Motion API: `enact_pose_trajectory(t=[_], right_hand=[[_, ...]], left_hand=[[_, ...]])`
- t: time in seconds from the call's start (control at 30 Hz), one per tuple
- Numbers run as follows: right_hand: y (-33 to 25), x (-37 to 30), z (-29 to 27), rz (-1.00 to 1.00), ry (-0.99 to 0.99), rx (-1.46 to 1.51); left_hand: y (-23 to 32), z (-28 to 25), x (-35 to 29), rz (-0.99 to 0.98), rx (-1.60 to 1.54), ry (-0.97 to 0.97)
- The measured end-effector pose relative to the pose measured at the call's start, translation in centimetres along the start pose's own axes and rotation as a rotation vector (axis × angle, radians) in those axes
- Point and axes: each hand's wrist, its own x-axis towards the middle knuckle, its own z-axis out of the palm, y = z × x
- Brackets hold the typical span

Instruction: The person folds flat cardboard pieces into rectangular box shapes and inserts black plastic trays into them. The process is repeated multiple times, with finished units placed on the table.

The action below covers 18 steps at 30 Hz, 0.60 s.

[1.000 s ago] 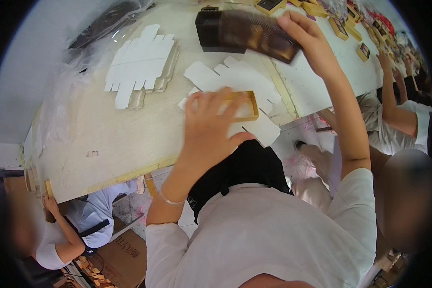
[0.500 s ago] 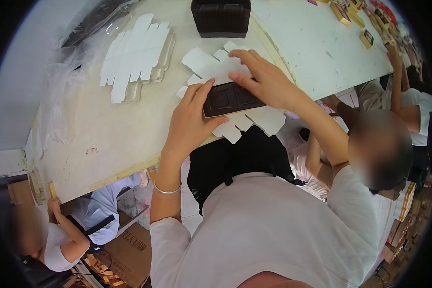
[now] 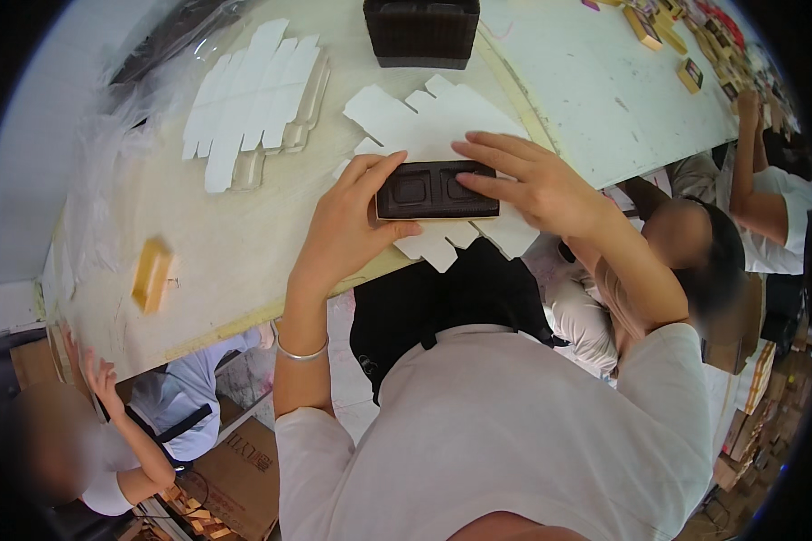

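Observation:
A dark plastic insert tray (image 3: 438,187) with square recesses sits inside a small, light-edged box, close to the table's near edge. My left hand (image 3: 352,203) grips the box's left end, thumb on the near side and fingers on the far side. Over the right end, my right hand (image 3: 532,185) has its fingers stretched out and apart, the fingertips touching the tray. Under and around the box lie flat white carton blanks (image 3: 460,117) with slotted flaps.
A stack of dark trays (image 3: 421,36) stands at the far middle. More white blanks (image 3: 253,95) are piled at left, near clear plastic film (image 3: 108,194). A yellow box (image 3: 152,275) lies at the table's left. Co-workers sit at both sides; small boxes (image 3: 690,75) lie far right.
My right hand has moved right, its fingers now on the tray's right part. The tray lies more level. A yellow box has appeared at left, and the left co-worker's hand is now raised and open.

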Motion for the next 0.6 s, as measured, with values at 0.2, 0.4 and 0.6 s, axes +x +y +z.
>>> enact_pose_trajectory(t=[0.2, 0.4, 0.6], right_hand=[[-2.9, -1.2, 2.1, 0.207, 0.017, 0.013], [4.0, -1.4, -5.5, 0.231, 0.213, -0.147], [5.7, -0.6, -12.7, 0.469, 0.821, -0.279]], left_hand=[[-0.5, 0.2, 0.0, -0.005, -0.040, -0.008], [-0.9, -1.4, -1.1, 0.189, 0.138, 0.107], [-1.9, 1.3, -3.7, 0.188, 0.572, 0.098]])
